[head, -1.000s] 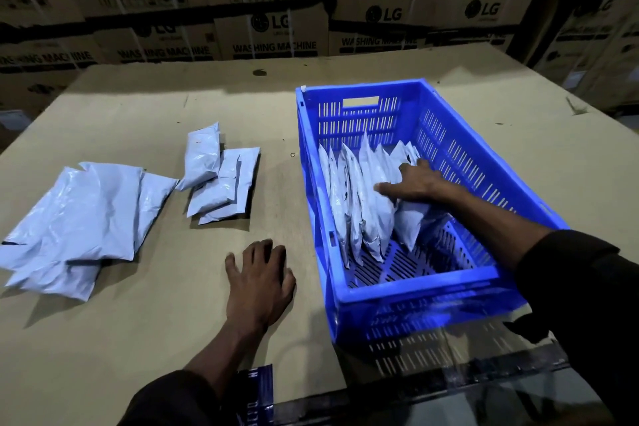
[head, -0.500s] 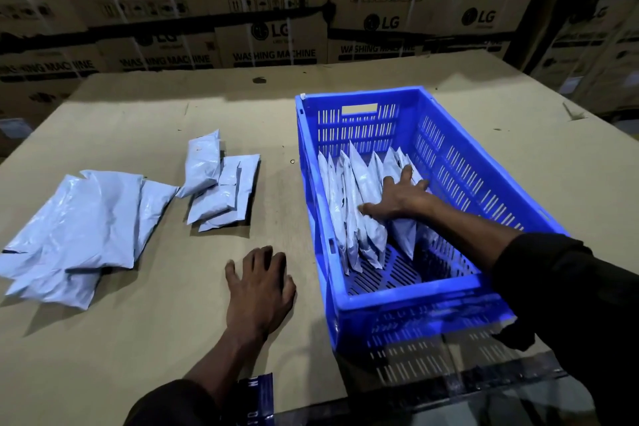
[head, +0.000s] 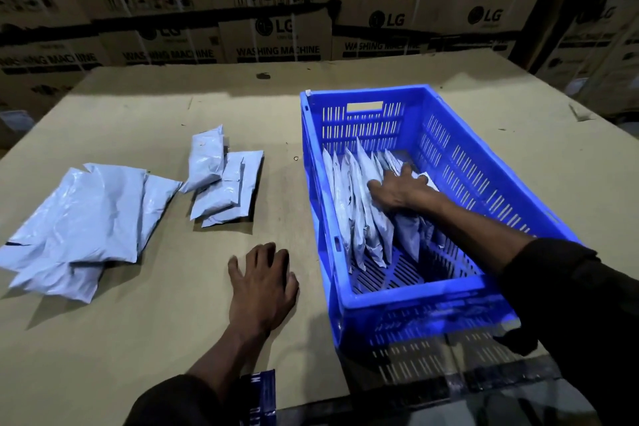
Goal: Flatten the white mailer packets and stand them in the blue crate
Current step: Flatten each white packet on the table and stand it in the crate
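A blue slatted crate point(head: 411, 290) stands on the right half of the cardboard-covered table. Several white mailer packets point(head: 359, 211) stand on edge inside it, leaning against its left wall. My right hand point(head: 397, 188) reaches into the crate and presses flat on the side of the rightmost standing packets, fingers spread. My left hand point(head: 261, 282) rests palm down on the table just left of the crate, holding nothing. A small pile of puffy white packets point(head: 221, 183) lies left of the crate. A larger pile of big white mailers point(head: 79, 228) lies at the far left.
The brown cardboard tabletop point(head: 155, 339) ends close to my body at the bottom. Stacked LG washing machine cartons point(head: 276, 10) wall off the far side and the right. A small blue printed thing point(head: 259, 398) pokes out at the near edge.
My right hand slid left and farther into the crate, pushing the standing packets closer to the left wall. My left hand stayed flat on the table.
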{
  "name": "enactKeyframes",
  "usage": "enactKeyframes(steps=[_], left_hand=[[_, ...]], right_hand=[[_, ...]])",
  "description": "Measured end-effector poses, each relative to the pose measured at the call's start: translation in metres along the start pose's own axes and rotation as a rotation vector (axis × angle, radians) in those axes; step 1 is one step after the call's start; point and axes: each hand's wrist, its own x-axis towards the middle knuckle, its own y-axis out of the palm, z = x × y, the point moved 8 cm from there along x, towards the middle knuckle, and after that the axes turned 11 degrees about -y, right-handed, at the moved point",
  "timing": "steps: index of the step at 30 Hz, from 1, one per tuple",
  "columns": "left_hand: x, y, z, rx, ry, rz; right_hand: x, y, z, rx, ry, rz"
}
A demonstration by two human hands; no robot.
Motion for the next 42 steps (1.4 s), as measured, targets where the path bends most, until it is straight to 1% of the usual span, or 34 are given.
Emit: enactKeyframes(steps=[2,5,8,10,12,15,17,20,21,23,26,28,30,33,38,42], left_hand=[[-0.001,0.000,0.000,0.000,0.000,0.002],[0.000,0.000,-0.001,-0.007,-0.002,0.001],[-0.001,0.002,0.000,-0.004,-0.002,0.002],[-0.001,0.003,0.001,-0.001,-0.004,0.005],[0.000,0.003,0.001,-0.004,-0.007,0.008],[0.000,0.002,0.001,-0.016,-0.004,-0.006],[0.000,0.002,0.001,-0.011,-0.001,-0.012],[0.000,0.002,0.001,-0.007,0.004,-0.005],[0.001,0.002,0.001,-0.004,0.005,-0.003],[0.000,0.003,0.001,0.000,0.005,0.003],[0.000,0.004,0.001,0.010,-0.001,0.024],[0.000,0.004,0.002,0.012,-0.007,0.033],[0.000,0.003,0.002,0.011,-0.004,0.028],[0.000,0.001,0.003,0.011,-0.005,0.020],[0.000,0.003,0.003,0.007,0.001,0.026],[0.000,0.004,0.003,-0.011,-0.003,0.035]], right_hand=[[-0.001,-0.009,0.002,0.040,-0.005,-0.093],[0.004,-0.019,-0.018,0.012,0.045,-0.198],[0.015,-0.009,-0.047,0.086,0.063,-0.135],[0.025,0.003,-0.069,0.229,0.119,-0.075],[0.021,0.007,-0.075,0.375,0.154,-0.044],[0.016,0.011,-0.072,0.512,0.124,-0.009],[0.021,0.014,-0.074,0.540,0.080,0.044],[0.055,0.033,-0.105,0.587,0.044,0.094],[0.064,0.038,-0.113,0.609,0.039,0.099],[0.061,0.035,-0.107,0.634,0.019,0.084],[0.042,0.023,-0.084,0.586,0.027,0.038],[0.028,0.018,-0.072,0.562,0.061,0.044],[0.024,0.014,-0.074,0.523,0.092,0.004],[0.022,0.006,-0.071,0.439,0.078,-0.043],[0.015,0.018,-0.047,0.244,0.046,0.025],[0.014,0.026,-0.041,0.133,0.079,0.020]])
